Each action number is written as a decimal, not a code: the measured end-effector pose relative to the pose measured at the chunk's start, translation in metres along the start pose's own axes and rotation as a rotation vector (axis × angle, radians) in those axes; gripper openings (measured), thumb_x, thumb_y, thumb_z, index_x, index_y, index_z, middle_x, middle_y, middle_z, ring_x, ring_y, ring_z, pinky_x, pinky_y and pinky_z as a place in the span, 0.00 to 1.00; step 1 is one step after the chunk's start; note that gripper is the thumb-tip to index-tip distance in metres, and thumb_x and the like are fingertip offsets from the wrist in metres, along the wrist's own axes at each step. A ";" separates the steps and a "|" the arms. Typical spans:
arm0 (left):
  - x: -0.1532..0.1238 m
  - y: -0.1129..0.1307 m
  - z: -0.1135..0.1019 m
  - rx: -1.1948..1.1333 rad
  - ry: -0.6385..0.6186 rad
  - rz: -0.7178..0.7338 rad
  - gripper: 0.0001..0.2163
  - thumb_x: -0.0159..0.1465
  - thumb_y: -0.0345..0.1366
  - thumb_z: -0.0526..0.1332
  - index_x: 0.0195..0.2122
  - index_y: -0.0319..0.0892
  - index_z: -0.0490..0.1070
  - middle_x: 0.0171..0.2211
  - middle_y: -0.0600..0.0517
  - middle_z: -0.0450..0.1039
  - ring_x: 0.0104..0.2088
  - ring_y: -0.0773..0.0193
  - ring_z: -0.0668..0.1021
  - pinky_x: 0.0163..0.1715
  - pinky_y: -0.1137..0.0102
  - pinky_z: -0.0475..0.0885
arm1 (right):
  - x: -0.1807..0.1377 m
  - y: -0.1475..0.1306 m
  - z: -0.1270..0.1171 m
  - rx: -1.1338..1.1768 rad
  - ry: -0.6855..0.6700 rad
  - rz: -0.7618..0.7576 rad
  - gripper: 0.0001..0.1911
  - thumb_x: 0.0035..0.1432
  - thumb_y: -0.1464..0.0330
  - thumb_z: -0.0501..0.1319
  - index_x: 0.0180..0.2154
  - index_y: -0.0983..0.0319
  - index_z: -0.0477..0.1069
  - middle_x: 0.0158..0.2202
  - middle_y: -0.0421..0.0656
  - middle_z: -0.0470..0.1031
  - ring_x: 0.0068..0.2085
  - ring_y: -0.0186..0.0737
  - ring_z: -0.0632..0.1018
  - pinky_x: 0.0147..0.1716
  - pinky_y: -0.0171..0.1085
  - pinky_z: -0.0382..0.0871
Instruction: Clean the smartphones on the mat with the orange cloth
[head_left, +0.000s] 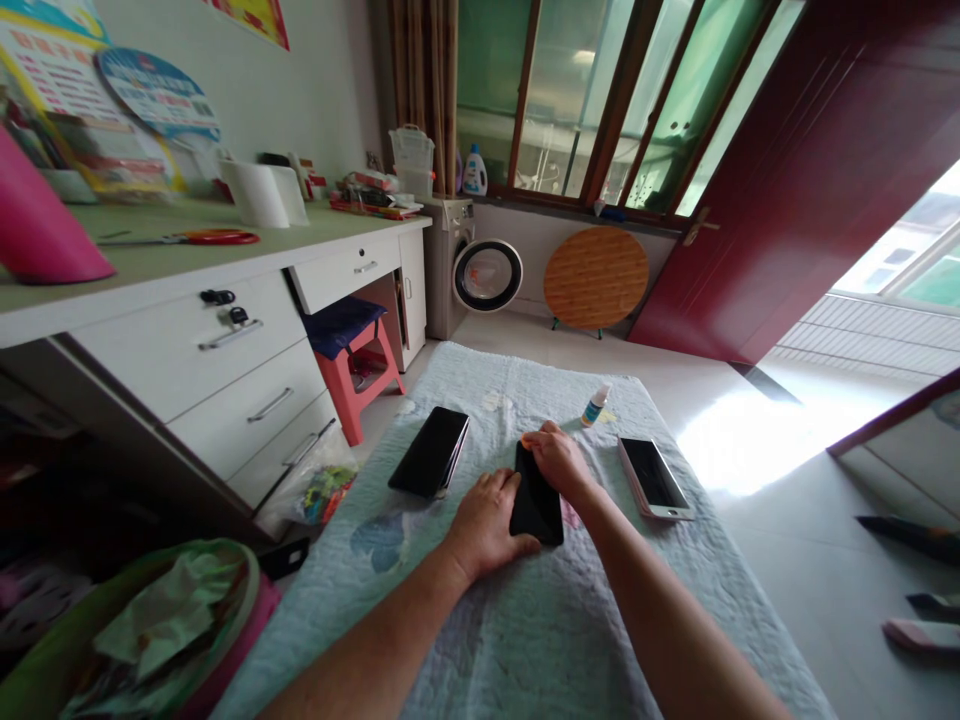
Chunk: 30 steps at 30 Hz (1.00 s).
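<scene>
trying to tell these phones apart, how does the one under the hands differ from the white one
The middle phone looks black; the white phone has a pale frame. The left hand touches the middle phone; no hand touches the white phone. Both lie on the cloth.

white wall [334,90] | sunlit floor [735,440] | red door [795,190] | brown-framed windows [570,100] | desk [150,365]

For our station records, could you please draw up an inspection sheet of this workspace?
Surface: pale quilted cloth, patterned.
Job's things: middle phone, left phone, white phone, spray bottle.
Clutter: filled bin and plastic bag, left of the cloth.
Hands: left hand holds the middle phone; right hand holds an orange item, mostly hidden, at its far end.
Cables: nothing seen.
Surroundings: desk, open washing machine, round wooden board, red door.
</scene>
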<state>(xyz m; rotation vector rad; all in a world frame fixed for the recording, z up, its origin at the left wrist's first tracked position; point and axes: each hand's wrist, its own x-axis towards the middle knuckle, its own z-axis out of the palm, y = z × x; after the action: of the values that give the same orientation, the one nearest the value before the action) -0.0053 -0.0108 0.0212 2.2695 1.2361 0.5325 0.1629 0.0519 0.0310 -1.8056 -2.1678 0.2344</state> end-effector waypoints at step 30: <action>0.000 -0.006 0.002 0.081 -0.024 0.033 0.39 0.49 0.50 0.68 0.60 0.38 0.60 0.61 0.41 0.60 0.59 0.47 0.66 0.60 0.58 0.57 | -0.078 0.005 -0.001 0.192 0.068 0.086 0.15 0.63 0.69 0.52 0.39 0.57 0.77 0.34 0.41 0.69 0.33 0.33 0.72 0.35 0.30 0.62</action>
<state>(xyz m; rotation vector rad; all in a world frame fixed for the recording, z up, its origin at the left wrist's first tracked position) -0.0078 -0.0081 0.0158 2.3597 1.2315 0.4738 0.1807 -0.0234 0.0203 -1.7735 -1.9515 0.3815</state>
